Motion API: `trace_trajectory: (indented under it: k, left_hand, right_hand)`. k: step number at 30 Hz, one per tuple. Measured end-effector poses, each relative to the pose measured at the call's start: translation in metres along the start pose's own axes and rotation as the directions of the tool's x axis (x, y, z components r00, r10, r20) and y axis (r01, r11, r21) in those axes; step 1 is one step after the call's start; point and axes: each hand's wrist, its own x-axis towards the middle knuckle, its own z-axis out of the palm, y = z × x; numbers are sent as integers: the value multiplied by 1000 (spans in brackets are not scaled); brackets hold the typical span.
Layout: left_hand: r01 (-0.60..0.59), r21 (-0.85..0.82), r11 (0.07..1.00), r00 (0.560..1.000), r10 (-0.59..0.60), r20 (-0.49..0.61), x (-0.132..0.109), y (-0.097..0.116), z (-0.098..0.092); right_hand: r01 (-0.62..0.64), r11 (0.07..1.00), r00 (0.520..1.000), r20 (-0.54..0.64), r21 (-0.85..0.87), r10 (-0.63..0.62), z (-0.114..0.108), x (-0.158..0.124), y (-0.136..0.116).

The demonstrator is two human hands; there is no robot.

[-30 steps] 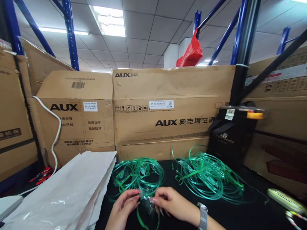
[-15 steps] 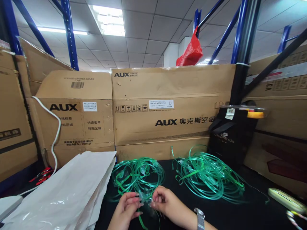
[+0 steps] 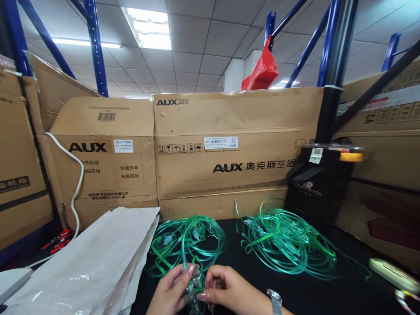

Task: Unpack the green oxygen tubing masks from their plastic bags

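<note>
My left hand point(image 3: 172, 291) and my right hand point(image 3: 226, 288) meet at the bottom middle of the view, fingers curled round a clear green plastic mask piece point(image 3: 193, 284) with green tubing trailing from it. A silver watch point(image 3: 274, 299) shows on the right wrist. Just beyond the hands lies a coil of green tubing point(image 3: 188, 243) on the black table point(image 3: 328, 293). A second, larger tangle of green tubing point(image 3: 285, 240) lies further right.
A stack of white plastic bags point(image 3: 95, 267) lies at the left. AUX cardboard boxes point(image 3: 229, 148) wall off the back. A black bag point(image 3: 318, 188) stands at the right, a pale green object point(image 3: 389, 271) lies at the far right edge. A white cable point(image 3: 77, 183) hangs at the left.
Both hands have drawn closer together and lower in the view, turning the clear mask piece between them. The tubing piles have not moved.
</note>
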Motion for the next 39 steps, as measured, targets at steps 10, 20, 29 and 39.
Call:
trace_trajectory:
  k: [10,20,29,39]
  left_hand:
    - [-72,104,992,997,73,-7,-3,8,1]
    - [-32,78,996,994,40,-103,-4,12,1]
    - [-76,213,974,996,84,-27,5,-3,-9]
    - [-187,398,898,972,227,-57,7,0,-14]
  right_hand:
    - [99,859,991,-29,-502,-132,-2,-9,-9]
    - [234,750,972,119,-619,-205,-2,-9,-8]
    - [347,740,933,134,-576,-333,6,-12,-13]
    - [360,659,928,178,-661,-328,3,-13,-18]
